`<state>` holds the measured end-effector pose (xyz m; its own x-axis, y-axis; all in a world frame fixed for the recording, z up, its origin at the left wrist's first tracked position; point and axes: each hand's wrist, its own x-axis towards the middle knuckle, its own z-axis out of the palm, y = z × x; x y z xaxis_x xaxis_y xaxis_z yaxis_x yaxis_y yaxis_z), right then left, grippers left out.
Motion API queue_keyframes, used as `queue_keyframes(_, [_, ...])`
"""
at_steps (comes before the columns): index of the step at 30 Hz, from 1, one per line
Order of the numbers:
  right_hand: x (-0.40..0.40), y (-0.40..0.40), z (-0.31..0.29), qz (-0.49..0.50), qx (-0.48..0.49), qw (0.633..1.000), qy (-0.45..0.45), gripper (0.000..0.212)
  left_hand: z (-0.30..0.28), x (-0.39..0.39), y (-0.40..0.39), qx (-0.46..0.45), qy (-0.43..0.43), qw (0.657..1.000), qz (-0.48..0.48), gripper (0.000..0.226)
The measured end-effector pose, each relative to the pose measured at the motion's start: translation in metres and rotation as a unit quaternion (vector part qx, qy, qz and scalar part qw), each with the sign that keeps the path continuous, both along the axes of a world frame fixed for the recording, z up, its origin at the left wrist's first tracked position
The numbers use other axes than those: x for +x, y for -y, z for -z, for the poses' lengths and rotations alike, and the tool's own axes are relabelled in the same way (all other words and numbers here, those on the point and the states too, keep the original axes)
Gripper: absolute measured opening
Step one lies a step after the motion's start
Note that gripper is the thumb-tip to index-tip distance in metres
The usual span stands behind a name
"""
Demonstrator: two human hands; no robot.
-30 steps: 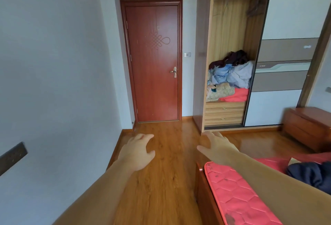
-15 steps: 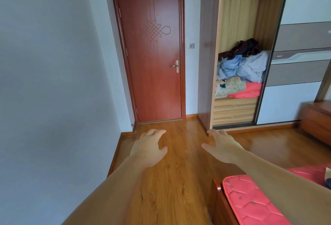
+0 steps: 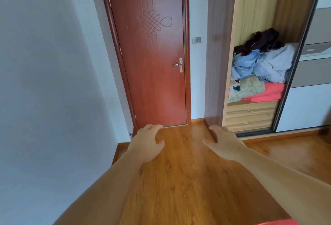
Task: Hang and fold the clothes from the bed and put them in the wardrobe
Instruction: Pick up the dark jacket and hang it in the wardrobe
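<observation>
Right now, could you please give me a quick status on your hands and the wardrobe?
Left hand and right hand open, empty. Wardrobe open, clothes pile unfolded above the drawers. Wooden floor ahead.

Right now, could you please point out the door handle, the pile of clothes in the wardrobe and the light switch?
Door handle (image 3: 179, 64), head view, on the lever.
Pile of clothes (image 3: 265, 67), head view, on the pale blue garment.
Light switch (image 3: 196, 40), head view, on its plate.

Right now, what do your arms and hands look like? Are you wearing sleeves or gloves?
No gloves and no sleeves in view. My left hand and right hand are bare, and both forearms are bare as far as the picture shows. I can see no watch, ring, bracelet or marking on them. Each hand shows its back, with the thumb on the inner side.
</observation>
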<state>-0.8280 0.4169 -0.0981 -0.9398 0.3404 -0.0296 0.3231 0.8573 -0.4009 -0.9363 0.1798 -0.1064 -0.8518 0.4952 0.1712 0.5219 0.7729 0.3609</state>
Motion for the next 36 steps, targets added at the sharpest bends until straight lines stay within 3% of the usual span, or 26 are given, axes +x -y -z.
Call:
queue_keyframes(5, [-0.063,-0.055,-0.001,0.054,-0.013,0.998,-0.019,0.066,-0.006,-0.085,-0.067,0.008,-0.013,0.999,0.048,0.054])
queue_keyframes(9, [-0.12,-0.101,0.013,0.116,-0.067,0.99,-0.048,0.064,0.006,-0.16,-0.129,0.068,-0.004,0.994,0.087,0.049])
queue_keyframes(14, [-0.204,-0.155,0.021,0.181,-0.07,0.977,-0.089,0.064,0.014,-0.274,-0.215,0.03,0.002,0.982,0.184,0.053])
queue_keyframes(20, [-0.263,-0.22,0.011,0.278,-0.049,0.956,-0.078,0.063,0.009,-0.385,-0.312,0.031,0.016,0.968,0.248,0.052])
queue_keyframes(29, [-0.236,-0.366,0.038,0.409,-0.037,0.908,-0.079,0.063,0.041,-0.376,-0.529,-0.012,0.032,0.904,0.425,0.056])
queue_keyframes(36, [-0.229,-0.529,0.075,0.47,-0.086,0.87,-0.121,0.065,0.05,-0.361,-0.715,-0.054,0.005,0.885,0.462,0.054])
